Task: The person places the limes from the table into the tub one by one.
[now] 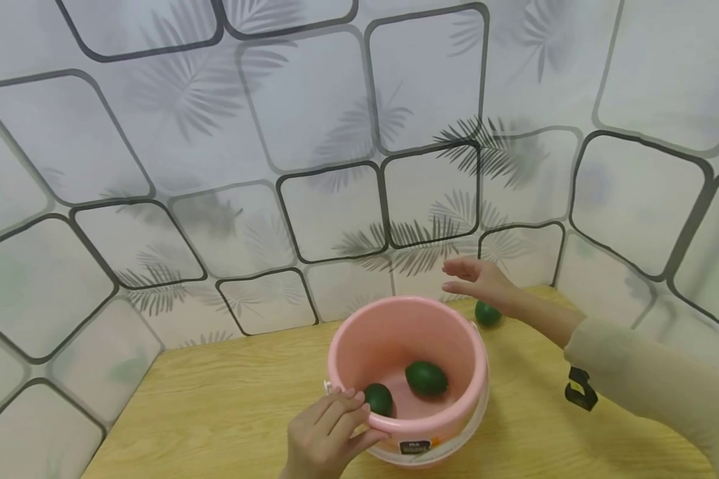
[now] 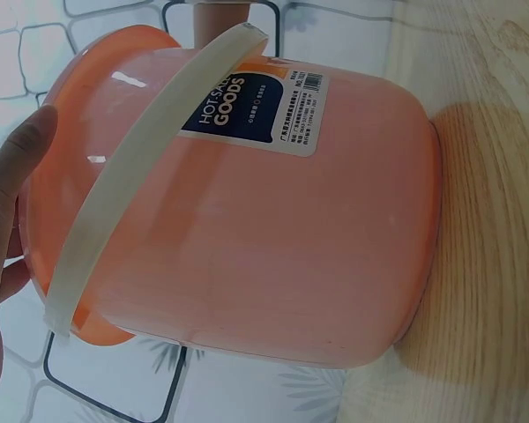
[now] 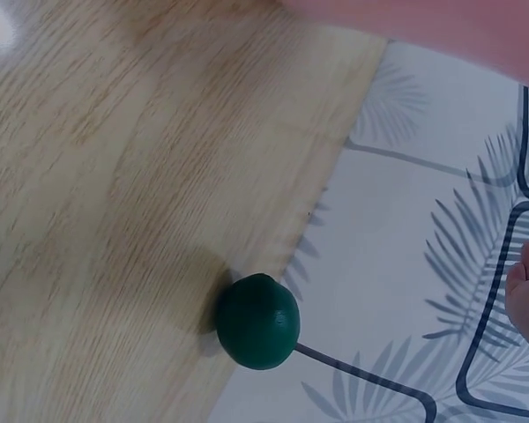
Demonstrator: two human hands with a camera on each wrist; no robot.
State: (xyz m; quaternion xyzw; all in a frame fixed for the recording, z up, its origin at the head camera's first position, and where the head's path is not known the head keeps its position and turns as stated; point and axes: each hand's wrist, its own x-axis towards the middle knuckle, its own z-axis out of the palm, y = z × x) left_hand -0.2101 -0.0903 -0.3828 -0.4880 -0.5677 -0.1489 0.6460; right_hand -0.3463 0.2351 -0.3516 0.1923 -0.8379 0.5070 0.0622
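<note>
A pink bucket (image 1: 407, 309) with a white handle (image 1: 479, 412) stands upright on the table. My left hand (image 1: 329, 429) grips its near-left rim, fingers over the inside and thumb outside. Inside on the bottom lie two dark green, smooth oval fruits, one fruit (image 1: 427, 378) near the middle and another fruit (image 1: 379, 400) by the left hand's fingers. My right hand (image 1: 482, 283) hovers behind the bucket's right side, fingers extended and holding nothing. Below it, a third green fruit (image 3: 257, 322) with a small nub rests at the table's back edge.
The wooden table (image 1: 228, 392) meets a patterned wall covering (image 1: 335, 213) at the back and sides. A small black object with a yellow patch (image 1: 580, 389) shows beneath the right sleeve. A printed label (image 2: 264, 110) is on the bucket's side.
</note>
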